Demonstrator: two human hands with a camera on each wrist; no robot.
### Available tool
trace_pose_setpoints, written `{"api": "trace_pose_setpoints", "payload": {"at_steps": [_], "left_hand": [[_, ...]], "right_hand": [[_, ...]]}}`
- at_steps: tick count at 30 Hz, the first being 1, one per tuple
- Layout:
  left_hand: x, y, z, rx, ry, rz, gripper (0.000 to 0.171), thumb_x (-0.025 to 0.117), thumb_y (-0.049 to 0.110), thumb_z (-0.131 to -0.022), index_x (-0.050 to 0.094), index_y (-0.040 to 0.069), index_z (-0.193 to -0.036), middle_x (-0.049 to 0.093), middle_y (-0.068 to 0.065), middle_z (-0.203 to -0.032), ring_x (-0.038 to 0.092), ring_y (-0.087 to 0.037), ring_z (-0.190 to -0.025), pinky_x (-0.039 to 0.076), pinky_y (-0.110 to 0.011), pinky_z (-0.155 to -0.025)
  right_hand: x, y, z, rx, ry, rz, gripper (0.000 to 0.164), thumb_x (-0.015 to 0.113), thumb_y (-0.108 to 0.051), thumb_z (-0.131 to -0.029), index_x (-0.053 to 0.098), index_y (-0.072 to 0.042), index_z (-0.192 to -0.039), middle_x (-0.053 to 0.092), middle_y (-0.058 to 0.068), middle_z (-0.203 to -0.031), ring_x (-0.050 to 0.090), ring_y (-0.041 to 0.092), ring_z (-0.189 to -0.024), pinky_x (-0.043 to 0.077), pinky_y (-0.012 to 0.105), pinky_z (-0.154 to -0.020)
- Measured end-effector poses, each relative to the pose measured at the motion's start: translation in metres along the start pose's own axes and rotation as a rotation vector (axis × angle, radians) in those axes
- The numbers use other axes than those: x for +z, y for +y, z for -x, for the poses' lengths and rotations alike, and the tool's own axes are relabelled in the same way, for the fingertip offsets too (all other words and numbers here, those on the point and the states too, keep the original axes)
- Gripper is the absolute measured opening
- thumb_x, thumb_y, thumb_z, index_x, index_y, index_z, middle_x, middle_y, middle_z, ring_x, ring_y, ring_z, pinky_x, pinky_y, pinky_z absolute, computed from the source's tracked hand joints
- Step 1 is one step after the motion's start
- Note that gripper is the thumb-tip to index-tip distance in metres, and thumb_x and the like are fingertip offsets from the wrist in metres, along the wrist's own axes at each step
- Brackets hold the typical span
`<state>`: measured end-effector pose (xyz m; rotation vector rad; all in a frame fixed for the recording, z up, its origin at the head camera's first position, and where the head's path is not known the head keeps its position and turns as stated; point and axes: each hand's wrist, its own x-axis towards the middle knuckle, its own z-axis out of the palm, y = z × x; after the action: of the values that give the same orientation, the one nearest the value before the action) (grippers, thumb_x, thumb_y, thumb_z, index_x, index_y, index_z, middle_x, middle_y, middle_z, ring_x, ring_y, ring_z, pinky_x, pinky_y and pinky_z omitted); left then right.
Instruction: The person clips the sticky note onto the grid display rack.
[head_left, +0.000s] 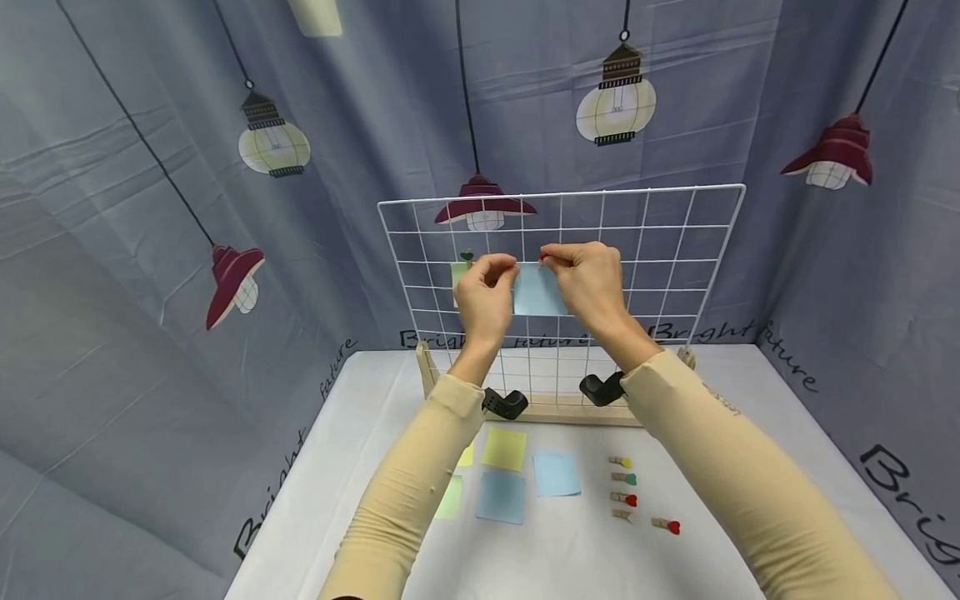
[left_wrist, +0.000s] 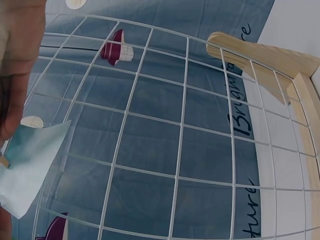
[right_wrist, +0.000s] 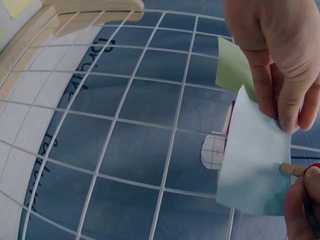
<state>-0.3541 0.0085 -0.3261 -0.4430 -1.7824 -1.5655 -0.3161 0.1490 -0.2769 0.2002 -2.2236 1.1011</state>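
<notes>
A light blue sticky note (head_left: pixel 538 293) is held up against the white wire grid (head_left: pixel 562 193). My left hand (head_left: pixel 483 304) pinches the note by its upper left corner. At its upper edge, my right hand (head_left: pixel 591 283) pinches a small wooden clothespin (right_wrist: pixel 292 169) with a red heart, whose tip overlaps the note in the right wrist view. Left of it, a green sticky note (right_wrist: pixel 232 67) hangs on the grid, partly hidden behind my left hand. A green heart clothespin (head_left: pixel 467 256) is at that note's top.
Below the grid's wooden base (head_left: pixel 577 413), a yellow note (head_left: pixel 505 449), blue notes (head_left: pixel 557 474) and a green note (head_left: pixel 450 500) lie on the white table (head_left: pixel 570 558). Several heart clothespins (head_left: pixel 624 499) lie to their right. A patterned curtain (head_left: pixel 360 125) hangs behind.
</notes>
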Motion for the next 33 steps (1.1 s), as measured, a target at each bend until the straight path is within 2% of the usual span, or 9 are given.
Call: {"api": "trace_pose_setpoints", "payload": {"at_steps": [9, 13, 17, 20, 25, 30, 33], "left_hand": [[-0.0002, 0.0011, 0.0004, 0.000, 0.008, 0.012, 0.003, 0.076, 0.003, -0.092, 0.077, 0.003, -0.095, 0.077, -0.011, -0.092, 0.072, -0.019, -0.080, 0.054, -0.020, -0.069], [-0.0007, 0.0015, 0.0019, -0.007, 0.003, 0.003, 0.004, 0.075, 0.004, -0.093, 0.077, 0.004, -0.096, 0.078, -0.010, -0.093, 0.073, -0.019, -0.084, 0.056, -0.022, -0.072], [-0.0002, 0.0005, 0.0027, -0.013, 0.006, -0.003, 0.004, 0.075, 0.004, -0.093, 0.077, 0.003, -0.096, 0.078, -0.011, -0.093, 0.074, -0.020, -0.084, 0.056, -0.022, -0.073], [0.0003, -0.0005, 0.0026, -0.015, 0.012, -0.002, 0.004, 0.076, 0.003, -0.092, 0.077, 0.002, -0.096, 0.078, -0.011, -0.093, 0.074, -0.021, -0.084, 0.056, -0.021, -0.073], [0.0006, -0.0005, 0.0020, -0.014, 0.014, 0.006, 0.005, 0.077, 0.003, -0.091, 0.077, 0.004, -0.096, 0.078, -0.010, -0.093, 0.073, -0.019, -0.083, 0.056, -0.022, -0.073], [-0.0001, -0.0009, 0.0022, -0.006, 0.018, 0.017, 0.006, 0.077, 0.004, -0.091, 0.078, 0.004, -0.097, 0.078, -0.010, -0.094, 0.073, -0.018, -0.082, 0.055, -0.021, -0.072], [-0.0016, -0.0015, 0.0039, 0.005, 0.017, 0.016, 0.007, 0.077, 0.004, -0.091, 0.078, 0.004, -0.098, 0.078, -0.010, -0.095, 0.073, -0.018, -0.083, 0.056, -0.021, -0.073]], "right_hand": [[0.0010, -0.0086, -0.0029, -0.019, -0.040, 0.075, 0.019, 0.070, -0.011, -0.098, 0.081, -0.012, -0.113, 0.080, 0.008, -0.105, 0.076, 0.028, -0.102, 0.059, 0.042, -0.079], [0.0018, -0.0099, -0.0019, 0.006, -0.070, 0.090, 0.023, 0.066, -0.010, -0.100, 0.079, -0.012, -0.118, 0.079, 0.008, -0.109, 0.075, 0.027, -0.103, 0.057, 0.038, -0.074], [0.0033, -0.0098, -0.0006, 0.034, -0.086, 0.082, 0.025, 0.063, -0.010, -0.102, 0.076, -0.010, -0.123, 0.078, 0.010, -0.112, 0.074, 0.029, -0.108, 0.058, 0.039, -0.076], [0.0041, -0.0088, -0.0003, 0.029, -0.073, 0.074, 0.027, 0.063, -0.009, -0.102, 0.074, -0.009, -0.127, 0.078, 0.012, -0.112, 0.074, 0.030, -0.106, 0.059, 0.040, -0.076], [0.0040, -0.0089, -0.0008, 0.003, -0.030, 0.068, 0.031, 0.065, -0.007, -0.100, 0.072, -0.009, -0.130, 0.078, 0.016, -0.109, 0.077, 0.029, -0.093, 0.060, 0.040, -0.070], [0.0022, -0.0096, 0.0005, 0.005, -0.006, 0.049, 0.033, 0.066, -0.007, -0.100, 0.071, -0.008, -0.132, 0.078, 0.017, -0.107, 0.078, 0.028, -0.086, 0.062, 0.043, -0.072], [0.0009, -0.0089, 0.0023, 0.000, 0.008, 0.034, 0.033, 0.067, -0.009, -0.099, 0.071, -0.008, -0.131, 0.079, 0.016, -0.105, 0.077, 0.027, -0.082, 0.061, 0.040, -0.070]]}}
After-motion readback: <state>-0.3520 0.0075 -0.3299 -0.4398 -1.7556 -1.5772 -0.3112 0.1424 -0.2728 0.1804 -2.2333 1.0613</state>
